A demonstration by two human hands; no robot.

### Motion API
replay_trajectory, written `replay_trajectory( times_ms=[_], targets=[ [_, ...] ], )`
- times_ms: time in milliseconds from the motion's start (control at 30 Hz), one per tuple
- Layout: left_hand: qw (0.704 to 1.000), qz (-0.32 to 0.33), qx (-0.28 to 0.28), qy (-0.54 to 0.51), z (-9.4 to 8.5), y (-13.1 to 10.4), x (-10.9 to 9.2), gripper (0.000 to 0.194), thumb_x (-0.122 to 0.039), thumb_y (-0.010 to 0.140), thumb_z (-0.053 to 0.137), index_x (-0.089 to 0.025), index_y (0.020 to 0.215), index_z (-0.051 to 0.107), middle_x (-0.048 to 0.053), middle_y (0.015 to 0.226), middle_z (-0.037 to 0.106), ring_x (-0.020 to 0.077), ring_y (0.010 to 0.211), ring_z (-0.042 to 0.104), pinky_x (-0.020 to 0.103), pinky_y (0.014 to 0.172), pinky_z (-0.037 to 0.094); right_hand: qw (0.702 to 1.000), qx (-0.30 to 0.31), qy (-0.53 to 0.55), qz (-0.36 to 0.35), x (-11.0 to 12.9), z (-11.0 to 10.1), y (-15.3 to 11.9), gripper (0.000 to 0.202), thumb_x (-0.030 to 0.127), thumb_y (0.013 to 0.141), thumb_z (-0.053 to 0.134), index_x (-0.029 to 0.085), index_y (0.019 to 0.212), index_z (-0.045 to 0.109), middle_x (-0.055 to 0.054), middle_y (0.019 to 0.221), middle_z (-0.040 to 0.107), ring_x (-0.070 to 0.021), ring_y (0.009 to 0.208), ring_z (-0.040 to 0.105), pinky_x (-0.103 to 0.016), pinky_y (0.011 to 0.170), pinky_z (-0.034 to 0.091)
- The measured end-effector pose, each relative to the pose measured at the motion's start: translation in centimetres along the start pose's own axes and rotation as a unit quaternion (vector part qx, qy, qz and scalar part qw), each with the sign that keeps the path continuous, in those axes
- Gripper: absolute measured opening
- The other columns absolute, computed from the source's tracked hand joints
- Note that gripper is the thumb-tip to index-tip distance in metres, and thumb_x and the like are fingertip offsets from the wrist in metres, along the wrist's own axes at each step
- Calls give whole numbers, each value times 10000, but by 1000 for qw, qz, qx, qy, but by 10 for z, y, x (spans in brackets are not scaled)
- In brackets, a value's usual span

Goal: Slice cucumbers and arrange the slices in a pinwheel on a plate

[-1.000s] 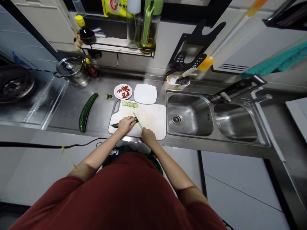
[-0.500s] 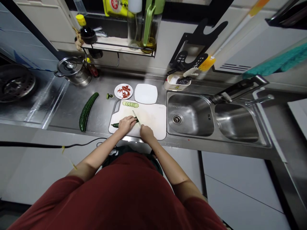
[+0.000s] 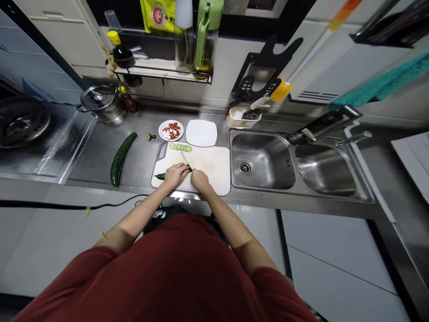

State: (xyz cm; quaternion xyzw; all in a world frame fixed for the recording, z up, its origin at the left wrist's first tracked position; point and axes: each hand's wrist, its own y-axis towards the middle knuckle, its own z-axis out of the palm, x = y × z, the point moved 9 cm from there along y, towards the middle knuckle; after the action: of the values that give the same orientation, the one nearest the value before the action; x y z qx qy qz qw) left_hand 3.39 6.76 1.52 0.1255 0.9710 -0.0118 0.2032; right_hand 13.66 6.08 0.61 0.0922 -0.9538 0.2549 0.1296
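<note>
On the white cutting board (image 3: 211, 165), my left hand (image 3: 176, 174) is closed over a dark green cucumber (image 3: 160, 176), whose two ends show on either side of the fingers. My right hand (image 3: 201, 180) grips a knife (image 3: 184, 157) by its handle, which is hidden in the fist. The blade points away from me, just past the cucumber's right end and close to my left fingertips. Several thin cucumber slices (image 3: 180, 147) lie in an overlapping row near the board's far edge.
A whole cucumber (image 3: 122, 158) lies left of the board. Behind it stand a plate of chopped red pieces (image 3: 171, 130) and a white square plate (image 3: 201, 133). The steel sink (image 3: 264, 174) adjoins on the right; a lidded pot (image 3: 103, 105) stands at the back left.
The knife and my right hand have shifted left, closer to my left hand. My left hand stays on the cucumber. The whole view has shifted slightly.
</note>
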Motion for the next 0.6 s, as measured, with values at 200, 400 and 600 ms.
replay_trajectory(
  times_ms=[200, 400, 600],
  targets=[
    [1000, -3, -2, -3, -1, -1, 0, 279, -373, 932, 460, -299, 1111, 660, 24, 1122, 648, 173, 1002, 587, 284, 833, 450, 1000, 4, -20, 19, -11, 11, -17, 287, 84, 910, 354, 129, 1101, 563, -141, 1032, 670, -218, 989, 645, -286, 804, 472],
    [1000, -4, -11, -3, 0, -1, 0, 287, -374, 933, 457, -299, 1116, 666, 27, 1124, 647, 176, 998, 589, 288, 836, 453, 998, 17, -38, 37, -27, 28, -39, 251, 114, 921, 367, 121, 1079, 562, -160, 1016, 670, -243, 965, 657, -316, 791, 485],
    [1000, -2, -12, 3, 2, -1, 2, 296, -376, 935, 452, -302, 1127, 664, 24, 1125, 649, 179, 997, 592, 288, 821, 456, 998, 12, -43, 40, -29, 30, -41, 246, 106, 908, 377, 119, 1071, 561, -164, 994, 674, -243, 957, 660, -312, 779, 487]
  ],
)
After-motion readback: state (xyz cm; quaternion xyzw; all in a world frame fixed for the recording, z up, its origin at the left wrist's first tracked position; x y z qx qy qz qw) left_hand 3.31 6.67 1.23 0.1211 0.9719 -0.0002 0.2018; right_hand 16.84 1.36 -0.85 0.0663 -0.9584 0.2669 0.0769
